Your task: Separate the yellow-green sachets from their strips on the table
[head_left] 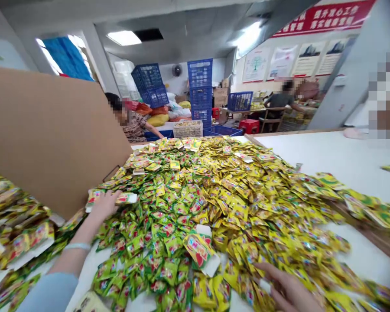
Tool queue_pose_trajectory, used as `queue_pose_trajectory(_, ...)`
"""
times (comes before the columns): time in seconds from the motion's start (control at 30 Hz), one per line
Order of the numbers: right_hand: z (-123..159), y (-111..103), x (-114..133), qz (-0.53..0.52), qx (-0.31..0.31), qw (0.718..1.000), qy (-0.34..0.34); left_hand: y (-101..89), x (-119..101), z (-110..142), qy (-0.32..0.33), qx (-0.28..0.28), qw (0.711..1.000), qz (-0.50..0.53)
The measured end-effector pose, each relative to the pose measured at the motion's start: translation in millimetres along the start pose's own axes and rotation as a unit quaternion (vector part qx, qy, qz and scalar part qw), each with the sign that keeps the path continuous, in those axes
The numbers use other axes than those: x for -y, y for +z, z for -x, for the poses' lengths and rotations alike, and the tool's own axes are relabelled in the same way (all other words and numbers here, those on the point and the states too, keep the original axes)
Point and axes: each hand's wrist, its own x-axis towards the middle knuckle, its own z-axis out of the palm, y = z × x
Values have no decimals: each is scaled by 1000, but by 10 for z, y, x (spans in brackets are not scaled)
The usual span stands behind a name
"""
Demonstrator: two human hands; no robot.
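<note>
My left hand (104, 207) reaches to the far left side of the heap, beside the cardboard sheet. Its fingers are bent closely over a small printed carton (127, 198), whose white end sticks out to the right; the grip is partly hidden. My right hand (287, 284), with a white wrap on one finger, is low over the yellow sachets (243, 212), fingers apart and nothing visible in them. Green sachets (169, 229) spread between the hands. An open carton (201, 251) with raised white flaps lies on the sachets left of my right hand.
A tall brown cardboard sheet (55, 134) stands at left, with more cartons (29, 245) before it. A ledge at right carries flat cartons (364, 206). Blue crates (200, 93) are stacked behind the white table (289, 147). Other people work beyond and at right.
</note>
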Motion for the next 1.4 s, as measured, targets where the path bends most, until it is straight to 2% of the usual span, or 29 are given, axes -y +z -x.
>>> queue_pose_trajectory(0.07, 70, -24, 144, 6, 13, 1000, 27, -61, -155, 114, 14, -10, 1000, 26)
queue_pose_trajectory(0.13, 106, 0, 291, 5, 28, 999, 30, -84, -436, 246, 38, -15, 997, 58)
queue_pose_trajectory(0.27, 50, 201, 633, 19, 30, 999, -15, -68, -1267, 532, 113, -23, 987, 113)
queue_pose_trajectory(0.37, -69, 399, 865, 37, 17, 999, -9, -110, -1816, 787, 155, -37, 978, 136)
queue_pose_trajectory(0.43, -125, 489, 932, 31, 16, 999, 5, -178, -2041, 1029, 194, -56, 964, 176)
queue_pose_trajectory(0.5, -118, 519, 915, 14, 23, 1000, 16, -224, -2173, 1333, 262, -52, 927, 263)
queue_pose_trajectory(0.57, -41, 501, 846, 8, 25, 999, 33, -191, -2265, 1657, 327, 18, 885, 330)
queue_pose_trajectory(0.6, 12, 485, 808, 12, 25, 999, 43, -139, -2310, 1805, 340, 52, 878, 332)
queue_pose_trajectory(0.67, 111, 464, 757, 35, 24, 997, 62, 15, -2398, 2041, 337, 81, 890, 298)
queue_pose_trajectory(0.73, 152, 473, 760, 57, 16, 996, 64, 181, -2468, 2178, 312, 85, 910, 260)
queue_pose_trajectory(0.87, 6, 552, 880, 71, -3, 997, 36, 371, -2464, 2240, 280, 64, 926, 243)
queue_pose_trajectory(1.03, -171, 540, 968, 89, 19, 995, 31, 411, -2296, 2255, 257, 47, 942, 211)
queue_pose_trajectory(1.2, -205, 465, 1002, 85, 44, 995, -27, 444, -2259, 2300, 225, 21, 956, 185)
queue_pose_trajectory(1.3, -268, 465, 1008, 71, 54, 996, -5, 394, -2254, 2315, 227, 17, 949, 220)
queue_pose_trajectory(1.4, -269, 449, 942, 33, 43, 999, -2, 285, -2234, 2344, 244, 25, 918, 313)
